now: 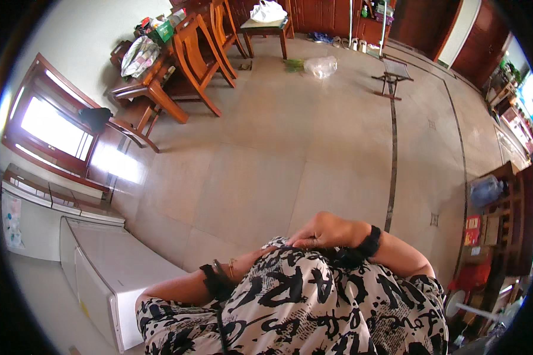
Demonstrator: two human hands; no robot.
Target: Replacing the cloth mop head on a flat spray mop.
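In the head view we look down over our own patterned black-and-white shirt (314,307), and we place everything else from it. Our right hand (323,232) lies flat against the top of the shirt, fingers pointing left and loosely closed together, its grip around nothing we can see; a black band sits on that wrist. Our left hand (260,255) is mostly tucked against the shirt just left of the right hand, so we cannot tell how far its grip is open or whether it holds anything; a black band and a thin bracelet show on that forearm.

Left of the shirt stands a white chest-like cabinet (115,278). Far above the shirt, across the tiled floor (290,154), a clear plastic bag (321,66) lies beside some green stalks. Up and to the left are a wooden table (145,83) and wooden chairs (198,56). To the right of the shirt a wooden shelf (503,207) carries a blue bag.
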